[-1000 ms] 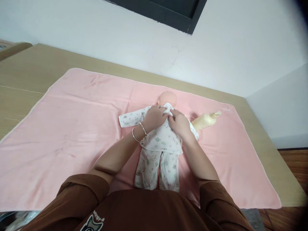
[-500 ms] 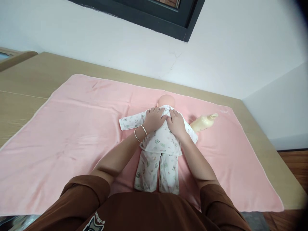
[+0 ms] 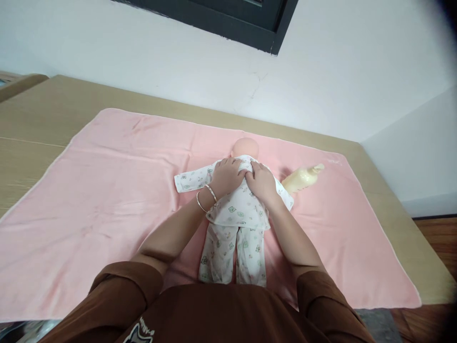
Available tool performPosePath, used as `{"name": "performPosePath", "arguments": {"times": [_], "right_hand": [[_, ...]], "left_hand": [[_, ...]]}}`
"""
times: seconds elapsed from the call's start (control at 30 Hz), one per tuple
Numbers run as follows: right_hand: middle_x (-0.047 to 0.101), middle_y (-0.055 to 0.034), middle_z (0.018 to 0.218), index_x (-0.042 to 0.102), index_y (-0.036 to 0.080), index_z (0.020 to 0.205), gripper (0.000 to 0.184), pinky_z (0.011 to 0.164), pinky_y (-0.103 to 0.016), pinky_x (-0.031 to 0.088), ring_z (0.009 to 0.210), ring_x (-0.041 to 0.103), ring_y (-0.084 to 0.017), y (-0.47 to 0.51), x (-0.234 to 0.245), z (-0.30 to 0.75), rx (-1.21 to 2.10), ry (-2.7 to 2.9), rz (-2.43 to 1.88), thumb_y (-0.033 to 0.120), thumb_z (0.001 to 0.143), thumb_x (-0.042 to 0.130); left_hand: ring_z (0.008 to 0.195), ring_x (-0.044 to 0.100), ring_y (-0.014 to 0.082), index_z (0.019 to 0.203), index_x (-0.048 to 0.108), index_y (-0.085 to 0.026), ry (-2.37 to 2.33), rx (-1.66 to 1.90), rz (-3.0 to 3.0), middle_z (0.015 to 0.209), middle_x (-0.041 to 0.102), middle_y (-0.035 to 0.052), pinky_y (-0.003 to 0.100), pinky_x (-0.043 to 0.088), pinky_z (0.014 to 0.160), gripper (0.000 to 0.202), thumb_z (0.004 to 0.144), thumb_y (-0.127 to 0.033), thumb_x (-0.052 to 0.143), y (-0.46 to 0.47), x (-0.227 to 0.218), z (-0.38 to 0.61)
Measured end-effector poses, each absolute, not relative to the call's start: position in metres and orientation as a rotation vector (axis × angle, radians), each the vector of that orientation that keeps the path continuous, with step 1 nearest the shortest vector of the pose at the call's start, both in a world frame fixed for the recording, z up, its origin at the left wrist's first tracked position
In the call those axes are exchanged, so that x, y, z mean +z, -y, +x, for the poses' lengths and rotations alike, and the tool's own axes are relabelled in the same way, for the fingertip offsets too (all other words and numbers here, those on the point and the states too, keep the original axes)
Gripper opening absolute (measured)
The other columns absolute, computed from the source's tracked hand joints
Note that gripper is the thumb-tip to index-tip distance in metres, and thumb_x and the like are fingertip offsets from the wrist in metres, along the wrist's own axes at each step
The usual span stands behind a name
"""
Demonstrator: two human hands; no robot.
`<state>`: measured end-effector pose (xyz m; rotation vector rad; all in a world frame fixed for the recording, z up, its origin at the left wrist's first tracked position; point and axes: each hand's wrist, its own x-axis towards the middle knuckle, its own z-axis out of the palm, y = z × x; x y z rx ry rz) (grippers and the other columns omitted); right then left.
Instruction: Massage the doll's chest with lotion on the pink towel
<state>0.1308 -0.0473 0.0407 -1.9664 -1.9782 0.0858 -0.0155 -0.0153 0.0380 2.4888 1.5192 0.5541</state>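
Note:
A baby doll point(image 3: 240, 209) in a white printed top and trousers lies on a pink blanket point(image 3: 117, 200), its bald head away from me and its face not showing. My left hand point(image 3: 228, 177) rests flat on the left side of the doll's upper body, a bangle round the wrist. Opposite it, my right hand point(image 3: 262, 182) lies on the right side, fingers stretched toward the doll's shoulder. The two thumbs come close together at the middle. Both hands are open and press on the cloth without gripping it.
A pale yellow bottle point(image 3: 302, 179) lies on its side by the doll's right-hand sleeve. Beneath the blanket is a wooden table point(image 3: 403, 228), set against a white wall point(image 3: 200, 66). A dark frame point(image 3: 250, 28) is on the wall above.
The view has shifted very slightly. Both hands stay on the doll's upper body in almost the same place, and the doll and bottle have not moved on the blanket.

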Motion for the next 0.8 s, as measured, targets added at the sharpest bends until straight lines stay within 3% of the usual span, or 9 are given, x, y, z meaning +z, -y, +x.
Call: {"name": "performPosePath", "arguments": {"times": [0.23, 0.8], "right_hand": [[0.061, -0.0187, 0.14, 0.052, 0.006, 0.143, 0.055, 0.113, -0.048, 0.036, 0.13, 0.052, -0.035, 0.0466, 0.0319, 0.1284, 0.003, 1.988, -1.971, 0.027, 0.096, 0.035], [0.049, -0.0208, 0.152, 0.043, 0.006, 0.15, 0.061, 0.116, -0.05, 0.035, 0.139, 0.045, -0.036, 0.0446, 0.0321, 0.1337, 0.087, 1.984, -1.997, 0.031, 0.096, 0.036]], "left_hand": [[0.123, 0.055, 0.0304, 0.136, 0.055, -0.017, -1.578, 0.565, 2.492, 0.13, 0.062, 0.0129, 0.044, 0.04, 0.107, 0.043, 0.099, -0.037, 0.044, 0.0175, 0.0305, -0.0107], [0.127, 0.053, 0.0295, 0.138, 0.054, -0.018, -1.565, 0.583, 2.458, 0.132, 0.061, 0.0125, 0.044, 0.037, 0.109, 0.045, 0.098, -0.037, 0.046, 0.0152, 0.0286, -0.0115]]}}
